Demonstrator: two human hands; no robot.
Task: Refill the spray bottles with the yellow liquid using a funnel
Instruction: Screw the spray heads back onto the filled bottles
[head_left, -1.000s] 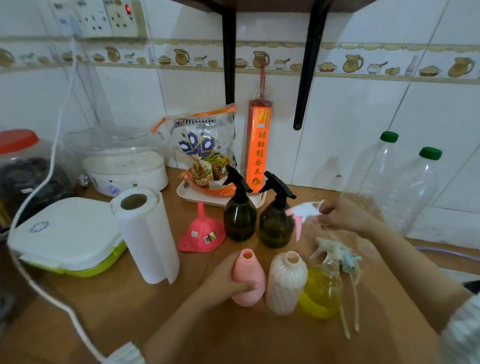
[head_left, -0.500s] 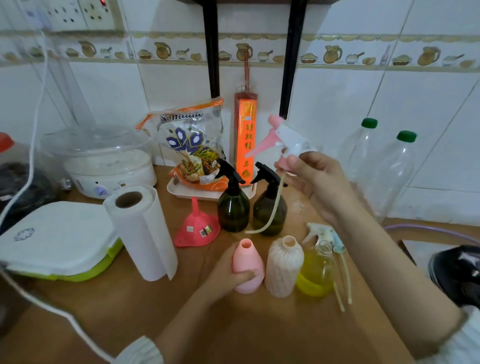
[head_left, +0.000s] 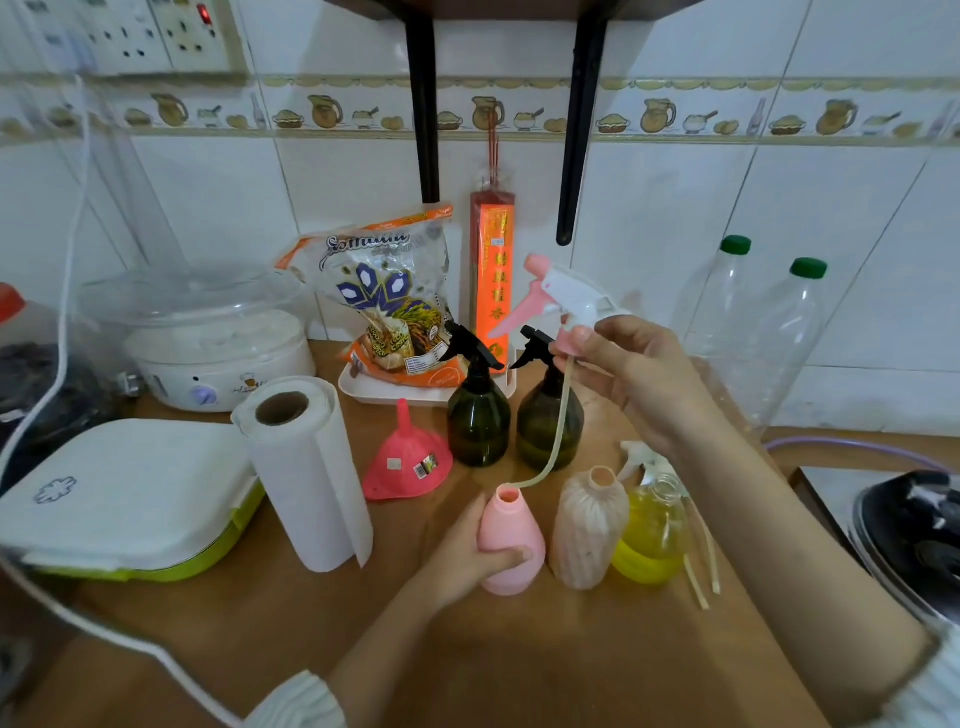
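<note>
Head view, item by item.

Left hand (head_left: 470, 558): you gripped the pink bottle (head_left: 510, 545), fingers curled round its lower body, holding it upright on the wooden counter (head_left: 519, 665) towards the near edge.

Right hand (head_left: 631, 374): raised above the counter, you pinched the collar of the pink-and-white spray head (head_left: 558, 304) between thumb and fingertips. Its dip tube (head_left: 558, 415) curved down, and the tip met the open mouth of the pink bottle.

Ribbed bottle (head_left: 587, 530): just right of the pink bottle, neck open, no spray head on it.

Clear bottle of yellow liquid (head_left: 652, 530): touching the ribbed bottle's right side, roughly half full. A second loose spray head (head_left: 636, 457) lay behind it, its tubes trailing towards the near edge.

Funnel (head_left: 408, 457): pink, mouth down, standing left of the two dark green spray bottles (head_left: 511, 421) nearer the back edge; you touched neither funnel nor green bottles.

Progress, as a judgement: the pink bottle appeared to be at the capping or uncapping step; which one, the view did not settle. The ribbed bottle seemed yet to be closed, and the green pair looked unattended.

Not made out:
- Fill level inside the pink and ribbed bottles, both opaque.
- Contents of the green bottles, the glass too dark.
- Whether the tube tip was inside the pink neck or only at its rim.
- The two large green-capped clear bottles (head_left: 748, 332) by the back right corner, partly behind your right arm.
- The dark pan (head_left: 914, 535) at the right, cut off by the frame.
</note>
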